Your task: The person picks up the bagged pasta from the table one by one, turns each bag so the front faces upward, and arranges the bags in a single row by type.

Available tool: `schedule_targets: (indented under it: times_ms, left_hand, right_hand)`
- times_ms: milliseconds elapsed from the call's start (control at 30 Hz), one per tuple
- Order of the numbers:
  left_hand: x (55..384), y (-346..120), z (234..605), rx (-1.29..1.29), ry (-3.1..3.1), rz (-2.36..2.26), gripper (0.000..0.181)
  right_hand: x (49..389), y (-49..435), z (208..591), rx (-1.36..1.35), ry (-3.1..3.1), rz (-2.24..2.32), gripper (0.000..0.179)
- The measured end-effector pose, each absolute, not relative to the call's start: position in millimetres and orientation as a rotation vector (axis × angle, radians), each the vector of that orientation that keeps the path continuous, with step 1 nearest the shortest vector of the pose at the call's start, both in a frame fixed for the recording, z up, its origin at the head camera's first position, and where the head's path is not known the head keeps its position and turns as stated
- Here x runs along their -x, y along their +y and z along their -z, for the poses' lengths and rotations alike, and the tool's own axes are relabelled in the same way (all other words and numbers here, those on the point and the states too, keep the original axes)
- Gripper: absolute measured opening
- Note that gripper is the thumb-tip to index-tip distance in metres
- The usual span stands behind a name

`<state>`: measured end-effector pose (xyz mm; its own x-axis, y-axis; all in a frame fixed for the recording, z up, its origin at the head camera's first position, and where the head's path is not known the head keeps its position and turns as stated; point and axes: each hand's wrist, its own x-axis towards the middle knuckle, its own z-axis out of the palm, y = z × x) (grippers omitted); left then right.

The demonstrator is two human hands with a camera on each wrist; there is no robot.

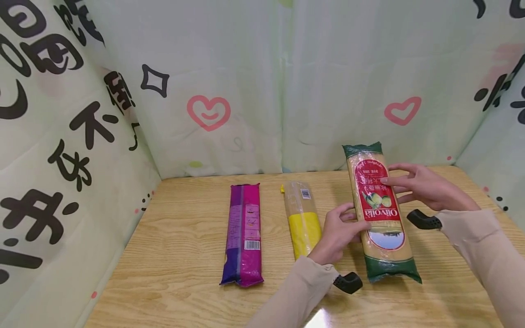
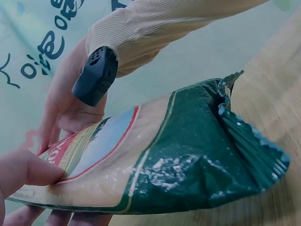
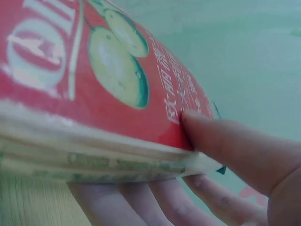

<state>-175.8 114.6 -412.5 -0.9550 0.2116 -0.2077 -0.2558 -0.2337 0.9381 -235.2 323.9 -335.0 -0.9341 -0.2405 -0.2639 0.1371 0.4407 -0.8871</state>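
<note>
Both hands hold a long pack of Olivoila noodles (image 1: 379,237) with green ends and a red label, raised over the table and printed upside down in the head view. My left hand (image 1: 338,232) grips its left edge, thumb on the front and fingers beneath. On the opposite edge, higher up, my right hand (image 1: 418,184) grips it the same way. The right wrist view shows that thumb (image 3: 230,146) on the red label and the fingers under the pack. In the left wrist view the crimped green end (image 2: 202,150) points toward the camera's right.
A purple and pink packet (image 1: 244,237) lies on the wooden table (image 1: 176,237), left of centre. Between it and my left hand lies a clear and yellow packet (image 1: 303,223), its lower part overlapped by that hand. Printed curtains (image 1: 254,59) stand behind and at both sides.
</note>
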Motion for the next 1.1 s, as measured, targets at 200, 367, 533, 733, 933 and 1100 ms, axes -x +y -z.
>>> schedule_targets:
  times_ms: [200, 367, 533, 733, 933, 1100]
  left_hand:
    - [177, 114, 409, 0.079, 1.757, -2.25, 0.04]
    - [178, 116, 407, 0.095, 1.807, -2.215, 0.039]
    - [177, 118, 405, 0.116, 1.798, -2.215, 0.039]
    - [177, 122, 404, 0.118, 1.785, -2.223, 0.038]
    - [178, 126, 406, 0.158, 1.814, -2.189, 0.04]
    - [178, 128, 408, 0.172, 1.818, -2.163, 0.04]
  right_hand:
    - [238, 325, 335, 0.078, 2.345, 1.506, 0.072]
    - [240, 326, 336, 0.06, 2.337, 1.51, 0.071]
    - [242, 328, 341, 0.06, 2.325, 1.513, 0.071]
    - [245, 330, 345, 0.049, 2.343, 1.486, 0.07]
    - [247, 331, 349, 0.035, 2.344, 1.461, 0.074]
    - [248, 333, 353, -0.001, 2.344, 1.437, 0.076]
